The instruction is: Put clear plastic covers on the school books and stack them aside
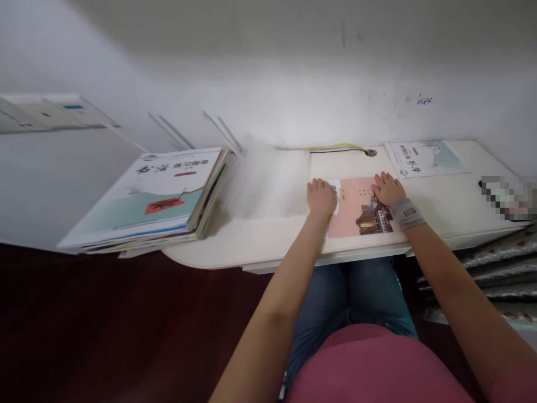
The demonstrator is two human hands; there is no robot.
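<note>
A pink book [361, 215] with a picture of a building lies flat on the white desk [268, 246] in front of me. My left hand [321, 197] rests on its left edge, fingers curled down over the cover. My right hand [386, 188] lies on the book's upper right part with fingers curled onto it; a grey band is on that wrist. A blurred white page or sheet [268, 179] lies just left of the book.
A tall stack of books [151, 201] sits at the desk's left end, overhanging the edge. Another white and teal book [425, 158] lies at the back right. A yellow cable [335, 148] runs along the wall. Shelves with wrapped items [495, 263] stand at right.
</note>
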